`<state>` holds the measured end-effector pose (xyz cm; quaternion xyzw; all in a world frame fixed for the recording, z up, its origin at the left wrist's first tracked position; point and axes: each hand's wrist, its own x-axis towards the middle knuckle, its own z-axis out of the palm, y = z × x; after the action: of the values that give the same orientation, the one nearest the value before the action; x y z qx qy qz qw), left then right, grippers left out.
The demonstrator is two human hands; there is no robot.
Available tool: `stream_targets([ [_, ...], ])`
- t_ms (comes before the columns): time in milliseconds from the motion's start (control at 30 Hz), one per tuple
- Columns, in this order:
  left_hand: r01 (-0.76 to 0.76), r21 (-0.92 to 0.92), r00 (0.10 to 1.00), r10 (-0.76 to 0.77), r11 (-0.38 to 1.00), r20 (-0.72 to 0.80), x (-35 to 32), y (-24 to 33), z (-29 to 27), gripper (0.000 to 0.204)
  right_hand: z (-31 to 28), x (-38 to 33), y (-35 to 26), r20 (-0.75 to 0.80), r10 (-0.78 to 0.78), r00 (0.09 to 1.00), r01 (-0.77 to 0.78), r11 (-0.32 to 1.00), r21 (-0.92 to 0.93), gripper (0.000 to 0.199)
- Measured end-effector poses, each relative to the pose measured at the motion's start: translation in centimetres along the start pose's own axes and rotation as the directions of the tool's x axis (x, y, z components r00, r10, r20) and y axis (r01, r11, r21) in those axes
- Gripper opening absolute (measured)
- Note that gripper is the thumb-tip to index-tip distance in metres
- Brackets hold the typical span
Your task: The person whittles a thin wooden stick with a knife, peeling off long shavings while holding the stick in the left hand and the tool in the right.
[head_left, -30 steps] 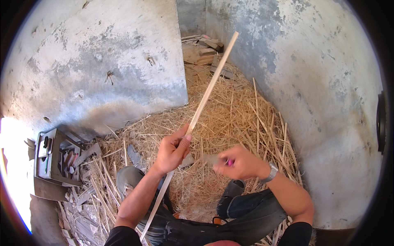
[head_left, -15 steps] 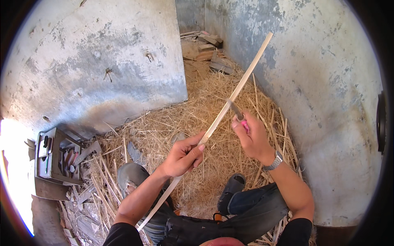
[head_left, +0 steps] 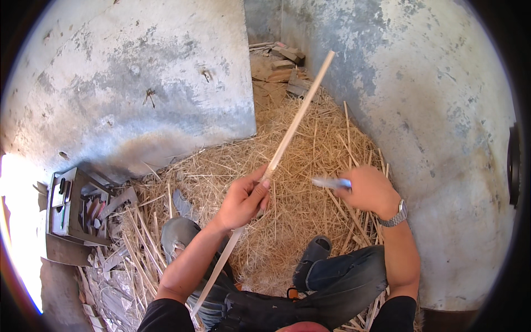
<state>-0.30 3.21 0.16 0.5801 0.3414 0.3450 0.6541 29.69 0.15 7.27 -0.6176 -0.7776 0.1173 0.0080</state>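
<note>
Straw-covered floor (head_left: 310, 166) between grey concrete walls (head_left: 138, 83), tool tray (head_left: 74, 207) at left. Long pale wooden strip (head_left: 296, 119) slants up-right over the straw, left hand (head_left: 243, 199) wrapped shut around it near mid-length, lower end running down past the forearm. Right hand (head_left: 370, 191) off the strip, fist shut on a small knife (head_left: 329, 182), blade pointing left.
</note>
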Motion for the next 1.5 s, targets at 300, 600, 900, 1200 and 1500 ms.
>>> stream_targets([
  [300, -0.003, 0.074, 1.000, 0.004, 0.997, -0.017, -0.6, 0.4, -0.8, 0.049, 2.9, -1.0, 3.1, -0.042, 0.143, 0.989, -0.144, 0.989, -0.013, 0.024],
  [600, -0.097, 0.012, 0.986, 0.094, 0.995, 0.136, -0.6, -0.5, 1.5, 0.049, 2.8, 2.4, 0.0, -0.616, 0.182, 0.766, 0.153, 0.880, 0.451, 0.034],
  [900, -0.074, -0.181, 0.990, 0.094, 0.981, 0.104, -0.1, -1.9, 2.8, 0.050, 6.6, 4.2, -4.6, -0.680, 0.036, 0.733, 0.319, 0.864, 0.390, 0.033],
  [1200, -0.034, -0.347, 0.984, 0.091, 0.937, 0.150, -0.2, -1.9, 2.5, 0.049, 7.2, 3.6, -6.2, -0.602, 0.088, 0.794, 0.352, 0.741, 0.572, 0.037],
  [1500, -0.015, -0.275, 0.986, 0.061, 0.961, 0.158, -0.1, -2.3, 1.8, 0.047, 8.5, 3.0, -5.1, -0.207, -0.017, 0.978, 0.192, 0.448, 0.873, 0.046],
])
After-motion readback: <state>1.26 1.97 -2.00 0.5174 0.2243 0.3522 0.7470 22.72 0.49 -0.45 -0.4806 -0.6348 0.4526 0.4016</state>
